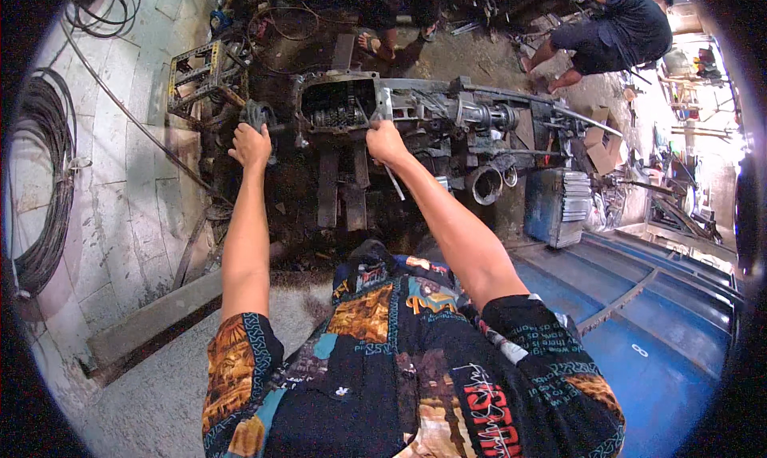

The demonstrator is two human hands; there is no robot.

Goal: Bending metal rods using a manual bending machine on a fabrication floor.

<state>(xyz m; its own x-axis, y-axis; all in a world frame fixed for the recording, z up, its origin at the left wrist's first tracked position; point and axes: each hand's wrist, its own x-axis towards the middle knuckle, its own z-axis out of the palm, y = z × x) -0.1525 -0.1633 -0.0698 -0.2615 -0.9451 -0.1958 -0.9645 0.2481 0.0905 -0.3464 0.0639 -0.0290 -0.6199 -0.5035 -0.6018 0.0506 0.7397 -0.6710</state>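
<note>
Patterned shirt sleeves point(240, 362) fill the bottom of the view, with both bare forearms reaching forward. Closed around the near rim of an open metal gearbox point(339, 103), the right hand point(386, 142) also holds a thin metal rod point(394, 182) that points back toward the body. Over at the gearbox's left end, the left hand point(251, 145) grips a dark part point(257, 113). Wooden planks point(342, 186) lie under the gearbox. Farther off, another person point(615, 27) crouches on the dirty floor point(463, 59).
</note>
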